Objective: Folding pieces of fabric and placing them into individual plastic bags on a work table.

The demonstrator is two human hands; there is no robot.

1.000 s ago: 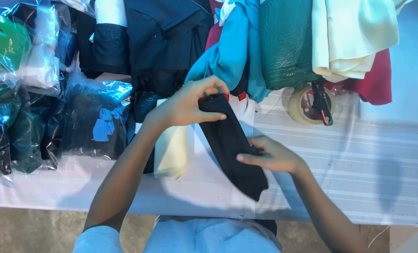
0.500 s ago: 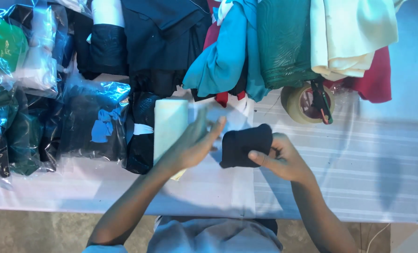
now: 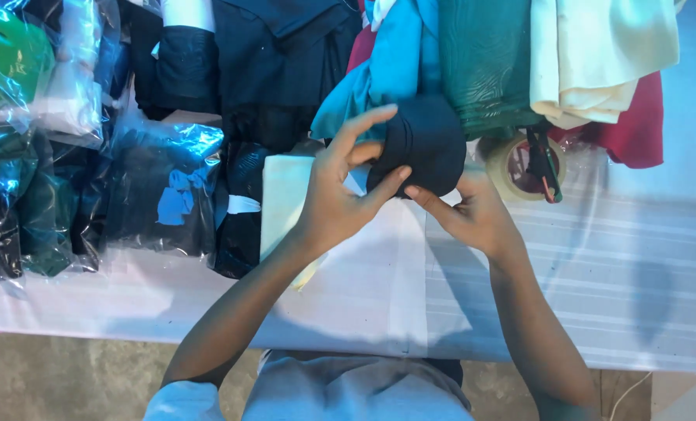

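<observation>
Gripping from opposite sides, the left hand (image 3: 340, 191) at nine o'clock and the right hand (image 3: 472, 214) at five o'clock clamp fingers on the folded dark cloth (image 3: 422, 144), raised above the striped table (image 3: 597, 288).

— What is the dark folded piece (image 3: 426, 144) made of?
— Matt, soft black cloth. The surface (image 3: 613, 281) wears a smooth, pale striped cloth.
— And the packs (image 3: 164, 195) on the left?
— Glossy, crinkled clear plastic; the tape roll (image 3: 511, 168) looks shiny.
</observation>
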